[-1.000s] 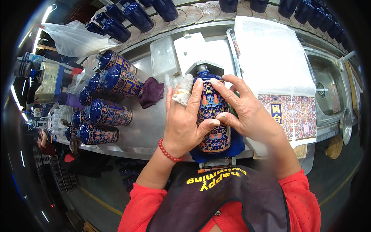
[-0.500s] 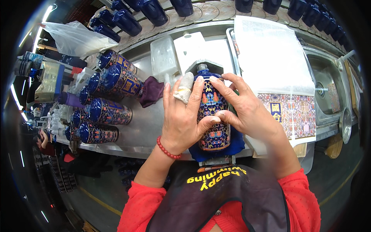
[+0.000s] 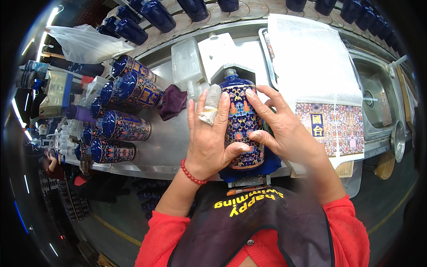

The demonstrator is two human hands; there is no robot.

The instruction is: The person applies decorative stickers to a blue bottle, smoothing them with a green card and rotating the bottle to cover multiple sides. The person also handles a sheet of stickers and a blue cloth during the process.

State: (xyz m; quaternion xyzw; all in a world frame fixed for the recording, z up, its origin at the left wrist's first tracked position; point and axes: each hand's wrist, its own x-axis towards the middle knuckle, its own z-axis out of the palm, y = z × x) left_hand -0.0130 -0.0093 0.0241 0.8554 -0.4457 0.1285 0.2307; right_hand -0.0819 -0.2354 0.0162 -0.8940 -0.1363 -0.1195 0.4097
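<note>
A blue bottle (image 3: 243, 122) in a colourful floral label lies in front of me, neck pointing away, over a dark blue cloth (image 3: 272, 165). My left hand (image 3: 208, 140) rests along its left side, fingers stretched and thumb extended over the label's lower part. A whitish wrap (image 3: 211, 106) covers one of its fingers. My right hand (image 3: 284, 127) lies at the right side with fingers spread, index fingertip near the label's top and thumb over its middle. Neither hand wraps round the bottle.
Several labelled bottles (image 3: 138, 91) stand at the left beside a purple cloth (image 3: 172, 102). Right of me lie printed label sheets (image 3: 312, 131) partly under white paper (image 3: 311, 58), then a metal sink (image 3: 371, 100). Plain blue bottles (image 3: 158, 15) line a conveyor (image 3: 262, 15) behind.
The two thumbs have moved apart, the left one lower over the label. My fingers stay along the bottle's sides. Behind, the blue bottles have shifted right.
</note>
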